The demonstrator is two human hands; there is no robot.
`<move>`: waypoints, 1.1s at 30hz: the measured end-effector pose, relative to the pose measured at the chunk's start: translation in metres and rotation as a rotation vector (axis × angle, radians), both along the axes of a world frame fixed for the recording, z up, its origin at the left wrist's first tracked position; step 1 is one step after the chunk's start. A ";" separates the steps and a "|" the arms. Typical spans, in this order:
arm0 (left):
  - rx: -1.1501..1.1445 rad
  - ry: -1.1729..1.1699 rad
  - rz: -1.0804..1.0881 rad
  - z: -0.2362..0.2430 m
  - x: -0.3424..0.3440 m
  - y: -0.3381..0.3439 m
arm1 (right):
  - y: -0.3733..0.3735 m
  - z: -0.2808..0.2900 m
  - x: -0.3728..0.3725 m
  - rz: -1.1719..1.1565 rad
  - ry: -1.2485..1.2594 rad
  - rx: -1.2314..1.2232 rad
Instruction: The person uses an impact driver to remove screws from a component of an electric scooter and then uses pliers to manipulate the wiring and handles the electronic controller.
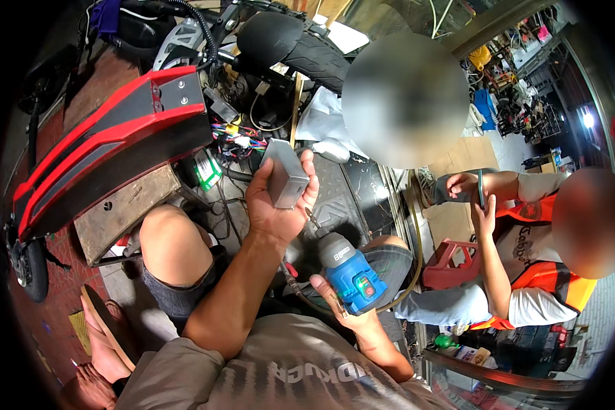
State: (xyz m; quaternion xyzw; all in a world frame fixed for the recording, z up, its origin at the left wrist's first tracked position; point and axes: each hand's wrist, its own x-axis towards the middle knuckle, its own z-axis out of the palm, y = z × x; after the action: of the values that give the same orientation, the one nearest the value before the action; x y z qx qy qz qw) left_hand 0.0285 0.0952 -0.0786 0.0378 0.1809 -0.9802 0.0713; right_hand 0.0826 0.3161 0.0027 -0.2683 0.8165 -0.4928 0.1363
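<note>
At frame centre my left hand (278, 205) grips a grey metal box (285, 173), long axis running upper-left to lower-right. Below it, my right hand (348, 311) holds a blue cordless driver (348, 270), nose pointing upper-left.

a red and black scooter body panel (109, 147) is seen up and to the left of the hands, above a worn wooden board (119, 212). a tangle of coloured wires (236, 137) lies just above them. a red plastic stool (451, 263) is placed to their right.

Grey metal box (284, 175), blue-grey drill (348, 272), red panel (109, 137).
</note>
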 end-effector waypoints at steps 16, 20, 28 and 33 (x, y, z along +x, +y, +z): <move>-0.084 0.143 0.036 0.015 -0.007 0.002 | -0.009 -0.023 0.010 -0.033 0.071 0.092; -0.062 0.136 0.021 0.016 -0.005 0.004 | -0.010 -0.029 0.012 -0.053 0.074 0.049; -0.035 0.138 0.039 0.019 0.001 0.004 | -0.013 -0.024 0.017 -0.092 0.014 0.048; -0.027 0.115 0.037 0.023 0.002 0.005 | -0.008 -0.027 0.016 -0.052 0.113 0.099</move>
State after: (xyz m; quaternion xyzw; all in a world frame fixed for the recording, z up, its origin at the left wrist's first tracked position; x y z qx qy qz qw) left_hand 0.0301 0.1004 -0.0556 -0.0231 0.1722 -0.9816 0.0792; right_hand 0.0982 0.3081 -0.0244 -0.2673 0.8529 -0.4393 0.0902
